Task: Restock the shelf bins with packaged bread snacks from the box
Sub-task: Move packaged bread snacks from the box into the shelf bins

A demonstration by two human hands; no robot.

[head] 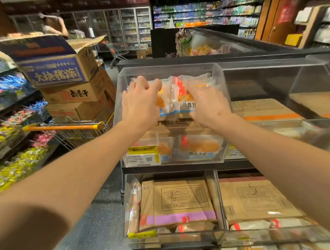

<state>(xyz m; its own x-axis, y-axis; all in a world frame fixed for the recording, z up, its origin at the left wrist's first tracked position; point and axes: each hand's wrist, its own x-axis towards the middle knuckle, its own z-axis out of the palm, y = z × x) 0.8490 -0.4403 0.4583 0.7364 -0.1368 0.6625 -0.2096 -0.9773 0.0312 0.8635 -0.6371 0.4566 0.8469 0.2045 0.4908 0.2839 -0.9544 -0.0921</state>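
Note:
A bundle of packaged bread snacks (pixel 174 97), clear wrappers with orange bread and red and blue print, is held over the top clear shelf bin (pixel 166 69). My left hand (pixel 140 101) grips the bundle's left side with curled fingers. My right hand (pixel 206 102) grips its right side. More of the same packets (pixel 197 147) lie at the front of this bin, above a yellow price tag (pixel 142 156). Flattened brown cardboard (pixel 184 201) lies in the bin below.
A shopping cart with an orange handle (pixel 63 127) stands at left, stacked with cardboard boxes (pixel 57 60). Candy shelves (pixel 3 128) line the far left. Neighbouring clear bins (pixel 278 93) hold cardboard. A person (pixel 53 24) stands far back by the fridges.

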